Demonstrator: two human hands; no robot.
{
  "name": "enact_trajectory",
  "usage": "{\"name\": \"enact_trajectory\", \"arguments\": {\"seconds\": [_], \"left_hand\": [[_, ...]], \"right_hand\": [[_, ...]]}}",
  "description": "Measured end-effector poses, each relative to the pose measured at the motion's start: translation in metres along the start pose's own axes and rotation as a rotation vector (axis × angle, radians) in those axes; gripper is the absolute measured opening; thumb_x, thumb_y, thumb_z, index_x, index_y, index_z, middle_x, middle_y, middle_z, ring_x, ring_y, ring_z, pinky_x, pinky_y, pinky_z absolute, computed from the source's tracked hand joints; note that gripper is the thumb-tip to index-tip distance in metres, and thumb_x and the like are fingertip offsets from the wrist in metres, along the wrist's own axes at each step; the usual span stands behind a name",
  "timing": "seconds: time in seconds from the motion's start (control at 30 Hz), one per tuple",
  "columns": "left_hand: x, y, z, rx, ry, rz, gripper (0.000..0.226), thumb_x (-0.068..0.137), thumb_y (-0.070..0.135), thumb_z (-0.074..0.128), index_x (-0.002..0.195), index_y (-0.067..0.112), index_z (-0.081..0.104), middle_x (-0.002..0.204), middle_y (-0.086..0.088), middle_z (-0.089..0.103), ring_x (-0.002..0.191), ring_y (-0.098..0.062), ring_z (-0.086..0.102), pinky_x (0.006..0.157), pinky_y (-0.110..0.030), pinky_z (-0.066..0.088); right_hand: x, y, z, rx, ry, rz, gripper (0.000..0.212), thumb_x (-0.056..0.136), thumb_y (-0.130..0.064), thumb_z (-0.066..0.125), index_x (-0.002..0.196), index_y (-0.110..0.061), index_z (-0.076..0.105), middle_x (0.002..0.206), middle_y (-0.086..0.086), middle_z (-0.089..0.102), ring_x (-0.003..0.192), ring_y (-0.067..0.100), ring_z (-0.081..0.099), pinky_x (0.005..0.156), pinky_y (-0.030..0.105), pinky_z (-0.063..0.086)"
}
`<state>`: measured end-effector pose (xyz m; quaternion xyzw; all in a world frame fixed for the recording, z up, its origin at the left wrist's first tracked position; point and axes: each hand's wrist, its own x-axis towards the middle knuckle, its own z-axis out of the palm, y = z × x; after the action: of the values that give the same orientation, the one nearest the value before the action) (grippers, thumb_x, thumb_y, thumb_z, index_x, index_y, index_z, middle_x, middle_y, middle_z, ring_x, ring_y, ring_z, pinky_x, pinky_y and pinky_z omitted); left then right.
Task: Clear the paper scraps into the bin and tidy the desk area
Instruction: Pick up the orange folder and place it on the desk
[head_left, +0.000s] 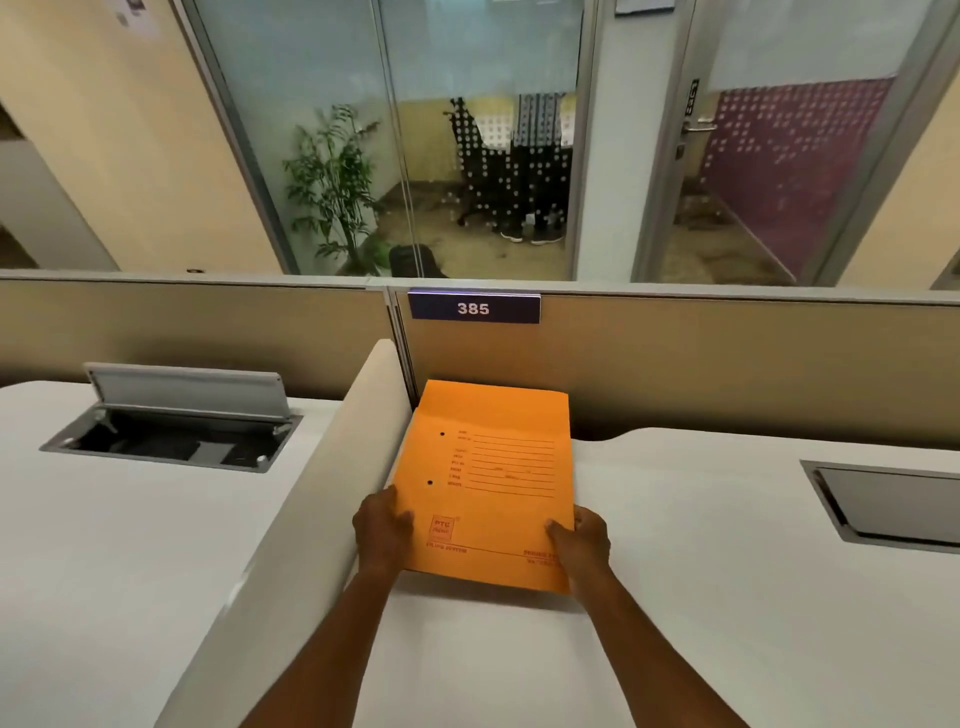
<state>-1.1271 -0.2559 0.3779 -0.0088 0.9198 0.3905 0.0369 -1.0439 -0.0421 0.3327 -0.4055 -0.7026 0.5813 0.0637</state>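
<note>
My left hand (383, 530), right hand (581, 543) grasping orange folder (488, 483) on desk (727, 597); logo "PTC"; plate (474, 308) "385".

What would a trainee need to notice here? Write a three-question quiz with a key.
1. True or false: both hands hold the orange folder.
2. What number is on the blue sign on the partition?
3. Which desk hatch has its lid raised? A) the left hatch B) the right hatch

Key: 1. True: left hand and right hand grip its near corners. 2. 385. 3. A.
</note>
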Motion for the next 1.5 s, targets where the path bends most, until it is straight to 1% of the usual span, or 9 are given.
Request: {"name": "enact_trajectory", "arguments": {"seconds": [0.13,0.27,0.43,0.57,0.63,0.87,1.03,1.2,1.5], "left_hand": [[0.0,-0.017,0.009,-0.082,-0.008,0.016,0.015,0.082,0.02,0.053,0.071,0.028,0.046,0.089,-0.024,0.064,0.083,-0.032,0.058,0.073,-0.032,0.037],[0.003,-0.036,0.013,-0.057,-0.002,-0.015,0.011,0.085,0.012,0.058,0.076,0.011,0.063,0.089,-0.022,0.062,0.081,-0.027,0.054,0.073,-0.032,0.036],[0.004,-0.038,0.016,0.023,0.04,0.029,0.045,0.087,-0.004,0.058,0.065,0.031,0.039,0.095,-0.03,0.064,0.08,-0.029,0.054,0.07,-0.038,0.04],[0.011,-0.04,0.018,0.132,0.013,0.01,0.004,0.085,-0.003,0.061,0.083,-0.003,0.065,0.102,-0.033,0.065,0.087,-0.041,0.062,0.077,-0.043,0.048],[0.017,-0.046,0.021,0.168,-0.011,-0.001,0.019,0.084,-0.001,0.063,0.098,-0.014,0.063,0.102,-0.032,0.065,0.093,-0.046,0.062,0.082,-0.046,0.05],[0.018,-0.07,0.038,0.363,-0.092,0.025,0.023,0.085,0.013,0.059,0.096,-0.007,0.059,0.12,-0.034,0.052,0.109,-0.051,0.05,0.092,-0.052,0.045],[0.01,-0.072,0.044,0.377,-0.177,0.086,0.027,0.09,0.016,0.055,0.107,-0.006,0.058,0.14,-0.032,0.039,0.129,-0.05,0.037,0.108,-0.054,0.034],[-0.006,-0.063,0.031,0.303,-0.281,0.059,0.075,0.085,0.052,0.03,0.14,0.002,0.041,0.155,-0.023,0.024,0.144,-0.04,0.02,0.117,-0.048,0.021],[-0.05,-0.028,0.007,0.235,-0.287,0.236,0.075,0.094,0.055,0.038,0.149,0.006,0.026,0.158,-0.015,0.025,0.147,-0.032,0.017,0.12,-0.046,0.018]], "right_hand": [[0.009,0.01,0.016,-0.056,0.006,0.006,0.029,0.091,-0.018,0.061,0.118,-0.007,0.062,0.117,0.014,0.067,0.099,0.033,0.064,0.087,0.042,0.054],[0.01,0.011,0.029,-0.066,0.045,0.017,0.032,0.091,-0.014,0.06,0.121,-0.005,0.061,0.119,0.015,0.066,0.103,0.035,0.063,0.089,0.041,0.052],[0.006,0.009,0.039,-0.104,0.078,0.045,0.036,0.092,-0.013,0.06,0.127,-0.003,0.056,0.125,0.017,0.062,0.111,0.036,0.061,0.095,0.044,0.051],[0.004,0.007,0.043,-0.154,0.073,0.052,0.038,0.093,-0.011,0.058,0.13,-0.002,0.053,0.13,0.017,0.059,0.116,0.035,0.059,0.097,0.042,0.049],[0.002,0.007,0.046,-0.174,0.074,0.057,0.038,0.093,-0.009,0.057,0.13,-0.002,0.051,0.131,0.017,0.057,0.117,0.035,0.058,0.098,0.042,0.049],[-0.001,0.007,0.059,-0.295,0.119,0.061,0.057,0.093,-0.001,0.055,0.145,-0.004,0.035,0.14,0.017,0.044,0.127,0.033,0.05,0.102,0.038,0.045],[-0.013,-0.002,0.063,-0.424,0.145,0.11,0.037,0.089,-0.005,0.062,0.125,-0.006,0.053,0.131,0.012,0.047,0.12,0.03,0.05,0.095,0.037,0.047],[-0.02,-0.001,0.056,-0.502,0.116,0.111,0.032,0.091,-0.017,0.059,0.123,-0.012,0.053,0.132,0.01,0.047,0.12,0.029,0.048,0.096,0.04,0.045],[-0.054,-0.004,0.005,-0.583,0.138,-0.201,0.057,0.095,-0.042,0.05,0.145,-0.018,0.035,0.147,0.008,0.04,0.133,0.025,0.041,0.107,0.041,0.038]]}}
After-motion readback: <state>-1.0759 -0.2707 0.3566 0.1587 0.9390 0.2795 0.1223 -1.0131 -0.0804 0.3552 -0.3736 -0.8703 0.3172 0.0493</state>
